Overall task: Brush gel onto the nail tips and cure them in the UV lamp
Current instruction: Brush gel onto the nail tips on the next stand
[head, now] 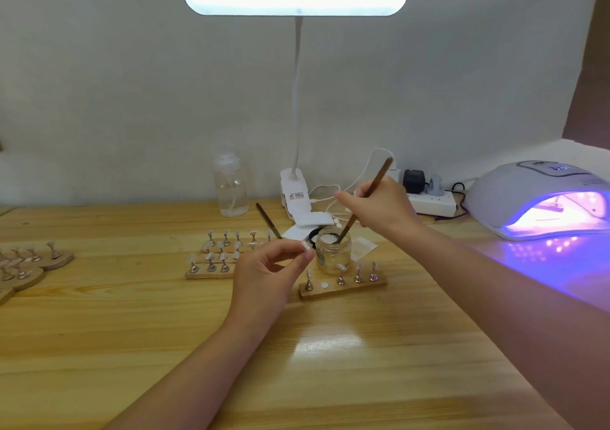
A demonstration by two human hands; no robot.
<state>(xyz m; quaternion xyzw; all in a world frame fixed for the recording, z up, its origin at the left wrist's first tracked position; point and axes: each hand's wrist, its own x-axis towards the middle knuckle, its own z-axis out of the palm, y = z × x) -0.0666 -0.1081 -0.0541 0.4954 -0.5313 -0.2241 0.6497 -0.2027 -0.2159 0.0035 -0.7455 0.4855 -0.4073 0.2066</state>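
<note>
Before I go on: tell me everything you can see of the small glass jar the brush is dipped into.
The glass jar is small, round and clear, with a wide open mouth and no lid on it. It stands upright on the wooden table, just behind the nearest wooden nail-tip stand. Its lower part looks filled with clear or pale liquid, probably gel. The brush held by the right hand slants into its mouth, tip inside. The left hand, pinching a nail tip, is close beside it, apparently not touching.

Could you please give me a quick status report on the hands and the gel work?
Right hand holds brush, bristle end dipped in glass jar. Left hand pinches one nail tip beside the jar. UV lamp lit, nothing in the way.
</note>
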